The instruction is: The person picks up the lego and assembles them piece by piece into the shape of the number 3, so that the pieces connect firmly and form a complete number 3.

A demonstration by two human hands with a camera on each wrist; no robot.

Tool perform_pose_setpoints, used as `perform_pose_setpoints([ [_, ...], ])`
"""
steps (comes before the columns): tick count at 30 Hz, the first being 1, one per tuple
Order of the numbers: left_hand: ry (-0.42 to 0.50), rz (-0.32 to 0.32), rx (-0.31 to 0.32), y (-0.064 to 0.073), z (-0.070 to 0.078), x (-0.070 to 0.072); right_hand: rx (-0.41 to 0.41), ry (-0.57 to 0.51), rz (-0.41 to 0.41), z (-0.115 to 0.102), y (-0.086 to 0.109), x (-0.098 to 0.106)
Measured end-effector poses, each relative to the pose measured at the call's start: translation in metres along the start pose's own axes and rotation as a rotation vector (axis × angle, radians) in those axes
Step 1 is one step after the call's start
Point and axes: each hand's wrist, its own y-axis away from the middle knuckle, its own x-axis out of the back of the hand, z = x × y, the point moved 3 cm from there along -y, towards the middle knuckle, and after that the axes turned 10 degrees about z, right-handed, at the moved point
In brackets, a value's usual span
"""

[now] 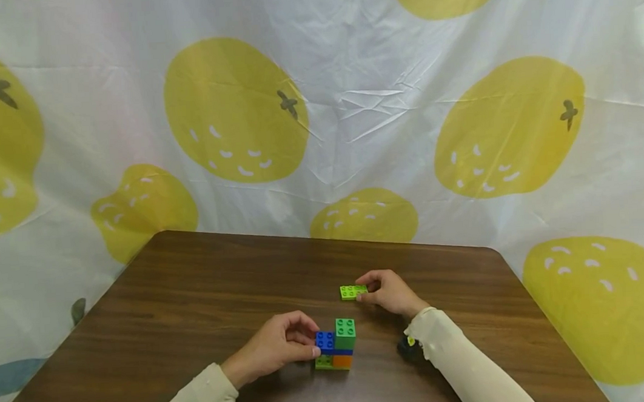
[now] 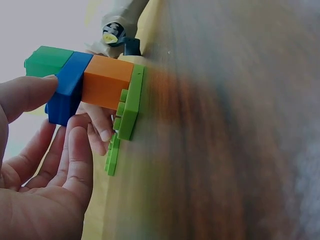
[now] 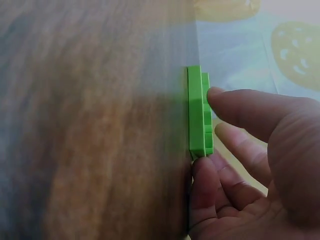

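A small stack of toy building bricks stands on the brown table: a lime green plate (image 2: pixel 132 102) at the bottom, an orange brick (image 2: pixel 106 80), a blue brick (image 1: pixel 325 340) and a green brick (image 1: pixel 345 332) on top. My left hand (image 1: pixel 280 347) pinches the blue brick's left end between thumb and fingers. Farther back, a second lime green plate with studs (image 1: pixel 352 292) lies flat on the table. My right hand (image 1: pixel 388 293) has thumb and fingers at its right end; in the right wrist view the thumb (image 3: pixel 245 107) touches the studs' side.
The wooden table (image 1: pixel 206 292) has rounded far corners. Behind it hangs a white curtain (image 1: pixel 350 120) printed with yellow fruit. Dark bands with yellow marks, one a wrist strap (image 1: pixel 410 347), sit at both wrists over pale sleeves (image 1: pixel 467 363).
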Motion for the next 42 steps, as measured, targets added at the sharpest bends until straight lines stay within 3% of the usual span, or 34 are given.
perform_pose_setpoints([
  [10, 0.0, -0.005, 0.0, 0.0004, 0.0007, 0.0001, -0.018, 0.015, -0.017, 0.003, -0.002, -0.0003],
  [20, 0.009, -0.006, 0.003, 0.0008, 0.0004, -0.0003, 0.02, 0.08, -0.003, 0.0018, -0.0027, -0.0002],
  [42, 0.006, 0.0, 0.012, 0.0005, -0.002, 0.0007, 0.013, 0.052, -0.001, -0.0055, 0.0031, 0.0043],
])
